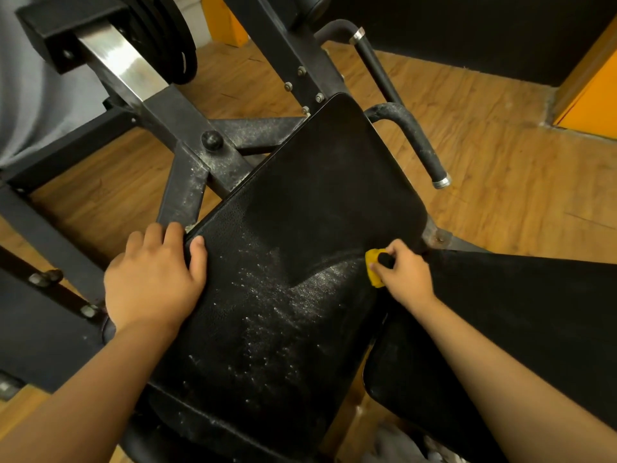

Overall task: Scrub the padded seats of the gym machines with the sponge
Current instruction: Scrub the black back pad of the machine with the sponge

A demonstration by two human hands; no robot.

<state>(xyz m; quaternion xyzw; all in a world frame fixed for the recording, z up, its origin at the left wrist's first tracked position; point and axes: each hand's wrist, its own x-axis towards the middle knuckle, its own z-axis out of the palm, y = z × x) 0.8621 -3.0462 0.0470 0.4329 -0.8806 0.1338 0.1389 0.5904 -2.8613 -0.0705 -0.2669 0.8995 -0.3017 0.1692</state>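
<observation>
A black padded seat (320, 182) of a gym machine fills the middle of the head view, flecked with white foam or dust on its nearer half. My right hand (405, 275) is closed around a yellow sponge with a black side (374, 267), pressing it on the seat's right edge. My left hand (155, 279) lies flat on the seat's left edge, thumb on the pad, fingers over the rim. A second black pad (521, 312) lies to the right.
The dusty black steel frame (187, 168) and a chrome bar (120, 61) with weight plates rise at the upper left. Two padded handles (417, 142) stick out beyond the seat's far right. Wooden floor surrounds the machine; an orange wall panel (591, 98) stands at right.
</observation>
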